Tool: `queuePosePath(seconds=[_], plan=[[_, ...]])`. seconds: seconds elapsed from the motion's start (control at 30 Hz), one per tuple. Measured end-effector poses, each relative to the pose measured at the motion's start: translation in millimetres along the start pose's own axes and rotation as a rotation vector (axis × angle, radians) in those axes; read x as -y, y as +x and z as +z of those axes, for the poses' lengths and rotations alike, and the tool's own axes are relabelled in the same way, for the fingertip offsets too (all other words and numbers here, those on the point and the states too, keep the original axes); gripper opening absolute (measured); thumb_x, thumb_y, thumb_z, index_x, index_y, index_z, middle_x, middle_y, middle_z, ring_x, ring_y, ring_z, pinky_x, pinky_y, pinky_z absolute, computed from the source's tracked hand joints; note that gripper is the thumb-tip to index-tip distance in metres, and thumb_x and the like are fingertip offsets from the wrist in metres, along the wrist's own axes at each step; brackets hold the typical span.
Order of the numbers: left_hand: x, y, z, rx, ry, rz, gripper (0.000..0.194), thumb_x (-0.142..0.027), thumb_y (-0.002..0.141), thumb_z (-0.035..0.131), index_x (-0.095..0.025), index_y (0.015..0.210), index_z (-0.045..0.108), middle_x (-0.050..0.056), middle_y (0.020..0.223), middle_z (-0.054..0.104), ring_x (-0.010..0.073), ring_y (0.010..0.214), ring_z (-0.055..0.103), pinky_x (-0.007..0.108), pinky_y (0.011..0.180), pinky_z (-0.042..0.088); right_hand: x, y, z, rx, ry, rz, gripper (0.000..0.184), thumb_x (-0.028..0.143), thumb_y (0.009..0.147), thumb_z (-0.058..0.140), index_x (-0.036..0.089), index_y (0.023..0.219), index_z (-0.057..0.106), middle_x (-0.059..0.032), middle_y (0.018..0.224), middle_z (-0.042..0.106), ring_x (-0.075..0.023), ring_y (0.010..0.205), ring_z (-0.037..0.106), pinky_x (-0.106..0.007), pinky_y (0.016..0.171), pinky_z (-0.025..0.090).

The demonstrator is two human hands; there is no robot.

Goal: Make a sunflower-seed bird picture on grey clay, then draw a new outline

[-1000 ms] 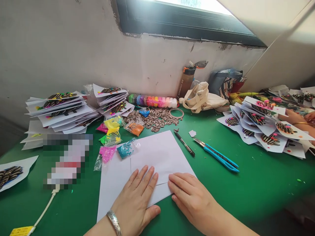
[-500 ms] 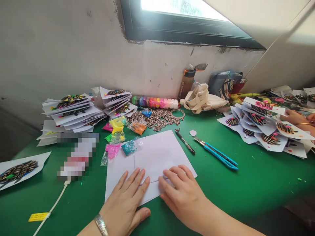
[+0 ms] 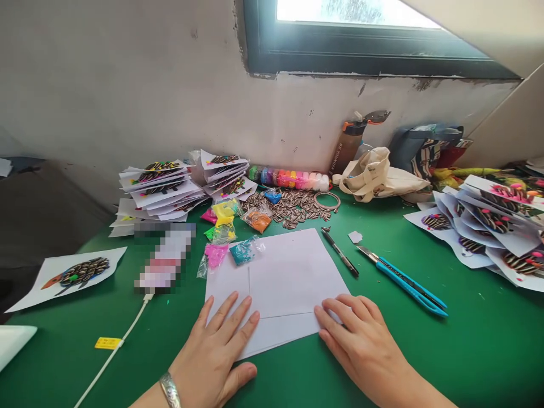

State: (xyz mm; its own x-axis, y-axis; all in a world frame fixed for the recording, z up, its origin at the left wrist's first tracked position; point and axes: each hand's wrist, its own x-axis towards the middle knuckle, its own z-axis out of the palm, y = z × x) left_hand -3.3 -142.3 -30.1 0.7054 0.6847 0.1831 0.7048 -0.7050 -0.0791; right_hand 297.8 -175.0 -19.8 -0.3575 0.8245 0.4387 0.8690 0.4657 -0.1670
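Note:
A smaller white sheet (image 3: 289, 292) lies on a larger white paper (image 3: 272, 334) in front of me. My left hand (image 3: 223, 345) rests on the paper's left lower part, fingers spread and nothing held. At the paper's right lower edge, the bent but loose fingers of my right hand (image 3: 359, 331) lie on it, also holding nothing. A teal clay packet (image 3: 242, 253) sits on the upper left of the paper, with a pink packet (image 3: 216, 255) partly over its edge. A pen (image 3: 342, 255) and a blue utility knife (image 3: 408, 283) lie to the right, the knife's blade showing.
Behind the paper are striped sunflower seeds (image 3: 295, 207), a tape ring (image 3: 327, 200) and yellow clay (image 3: 225, 211). Stacks of seed pictures stand left (image 3: 165, 198) and right (image 3: 488, 215). A bottle (image 3: 346, 144) and cloth bag (image 3: 378, 175) stand by the wall. A white cable (image 3: 113, 357) crosses the left side.
My right hand has slid right along the paper, farther from my left hand, which stays on the sheet. The view has swung left, and the other person's hand has left it.

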Motion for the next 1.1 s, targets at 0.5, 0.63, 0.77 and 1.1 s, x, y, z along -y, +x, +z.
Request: queuePosePath(seconds=[0.5,0.63,0.77,1.1], plan=[[-32,66,-16.0,0.135,-0.160,0.190,0.067,-0.059,0.088,0.047,-0.025,0.145,0.034,0.013,0.146,0.042,0.0342,0.135,0.037,0.058,0.106,0.035,-11,-7,6,0.020,0.033,0.030,0.030,0.018,0.090,0.051,0.023,0.118,0.061,-0.0075,0.112,0.065,-0.0254,0.107,0.054,-0.042,0.091,0.042],[-24,70,-1.1,0.234,-0.234,0.173,0.069,-0.067,0.090,0.030,-0.031,0.149,0.021,0.010,0.154,0.028,0.0325,0.140,0.026,0.058,0.110,0.025,-66,-23,-10,-0.134,-0.193,0.210,0.032,0.030,0.090,0.050,0.020,0.119,0.060,-0.0110,0.115,0.065,-0.0297,0.109,0.055,-0.047,0.094,0.043],[-20,69,1.4,0.241,-0.237,0.113,0.067,-0.065,0.091,0.030,-0.032,0.149,0.022,0.010,0.155,0.026,0.0327,0.142,0.022,0.059,0.111,0.019,-122,-45,-15,-0.097,-0.486,0.557,0.045,0.046,0.090,0.041,0.017,0.119,0.061,-0.0154,0.115,0.064,-0.0395,0.107,0.055,-0.055,0.078,0.047],[-12,85,12.7,0.247,-0.253,-0.035,0.062,-0.061,0.094,0.027,-0.030,0.147,0.029,0.010,0.155,0.024,0.0323,0.143,0.017,0.056,0.113,0.011,-128,-51,-1,-0.057,-0.371,0.613,0.036,0.037,0.093,0.037,0.016,0.111,0.059,-0.0120,0.102,0.067,-0.0320,0.094,0.060,-0.047,0.077,0.050]])
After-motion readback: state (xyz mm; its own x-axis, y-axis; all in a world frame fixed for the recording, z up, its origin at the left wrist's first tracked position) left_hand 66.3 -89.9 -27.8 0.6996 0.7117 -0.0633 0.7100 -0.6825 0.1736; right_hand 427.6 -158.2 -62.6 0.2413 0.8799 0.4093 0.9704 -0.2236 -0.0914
